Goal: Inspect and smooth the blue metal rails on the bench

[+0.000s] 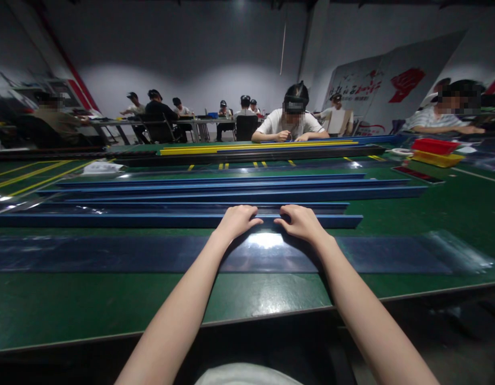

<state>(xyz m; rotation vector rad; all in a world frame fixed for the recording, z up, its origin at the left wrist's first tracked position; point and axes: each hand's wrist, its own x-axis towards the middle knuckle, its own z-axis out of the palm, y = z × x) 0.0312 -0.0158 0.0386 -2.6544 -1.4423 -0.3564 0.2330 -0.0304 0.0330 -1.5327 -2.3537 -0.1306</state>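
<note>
My left hand (238, 220) and my right hand (301, 220) are both curled over a long blue plastic channel strip (111, 221) lying crosswise on the green tabletop. The thumbs rest along its near side, pointing toward each other, while the fingers bend over behind it, partly hidden. A short stretch of the strip shows between the hands. In front of it lies a flat, shiny strip of clear film (123, 254), with its crumpled end at the right. Both forearms reach across this film.
More blue strips (247, 193) lie parallel beyond my hands. Farther back are a yellow strip (255, 147) and black strips (271, 155). Red (435, 146) and yellow (438, 158) trays and a phone-like slab (418, 175) sit at right. A person (295, 117) works opposite.
</note>
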